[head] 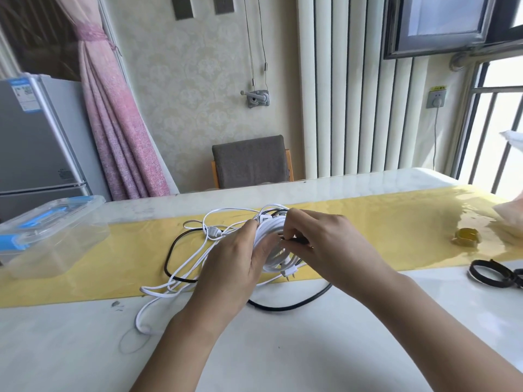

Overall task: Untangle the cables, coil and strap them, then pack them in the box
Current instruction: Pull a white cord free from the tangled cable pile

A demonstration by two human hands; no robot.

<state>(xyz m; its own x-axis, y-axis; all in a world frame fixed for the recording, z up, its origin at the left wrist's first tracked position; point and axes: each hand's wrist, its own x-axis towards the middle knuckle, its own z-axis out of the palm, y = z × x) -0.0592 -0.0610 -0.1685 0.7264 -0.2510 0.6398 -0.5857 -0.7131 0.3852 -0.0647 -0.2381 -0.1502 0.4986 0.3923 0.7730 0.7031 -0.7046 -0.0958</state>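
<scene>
A person's two hands work at a tangle of cables on a pale desk (283,349), the knot lying on a glossy yellow runner (113,264) that crosses the desk from side to side. The left hand (235,267) curls round a thick bundle of white cable (273,256), thumb on top. The right hand (319,239) pinches a black cable (297,304) where it runs into the same bundle. Both wrists cover much of the knot, so how the two cables cross inside it cannot be made out.

Left of the tangle, a clear plastic box (48,239) with blue latches sits with its lid on, partly on the runner, well apart from the cables. Right of the tangle, a small amber roll (467,236) rests on the runner, and black straps (492,274) lie in loops near the desk's edge. Behind the tangle, across the desk, stands a grey-backed chair (252,162).

The white cable is flat and thin, wound in many loose turns between the hands. Slack loops trail from the tangle toward the person, off the runner. A white plug (290,271) with bare prongs pokes out beneath the bundle. The black cable arcs out on both sides of the tangle.
</scene>
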